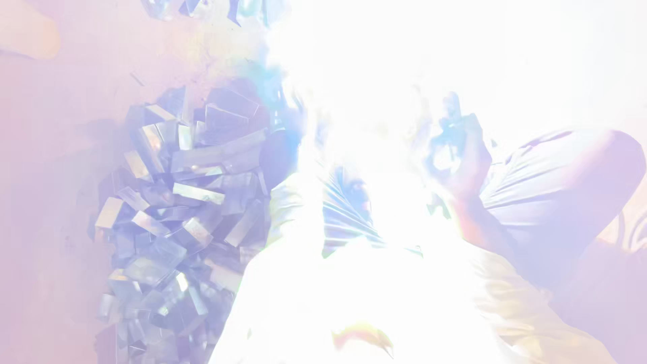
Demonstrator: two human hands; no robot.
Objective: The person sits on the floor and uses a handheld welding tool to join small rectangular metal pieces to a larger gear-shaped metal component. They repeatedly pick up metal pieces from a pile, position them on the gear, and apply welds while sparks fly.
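**Listener:** What is showing in front of you?

**Me:** Most of the view is washing out in a white glare that is spreading from the top middle down to the bottom edge. On my left, a heap of small flat rectangular pieces (178, 216), greyish and shiny, is lying jumbled on a pale pinkish floor (47, 168). A few more such pieces are showing at the top edge.

**Listener:** And your hands?

**Me:** My right hand (461, 152) is rising just right of the glare, as a bluish blurred shape with the fingers pointing up. I cannot tell whether it is open, closed or gripping anything. My left hand is not showing; the glare is covering where it might be.

**Listener:** Anything else nearby?

**Me:** A folded purple-grey cloth (559, 189), perhaps clothing over a knee, is lying to the right of that hand, well apart from the heap.
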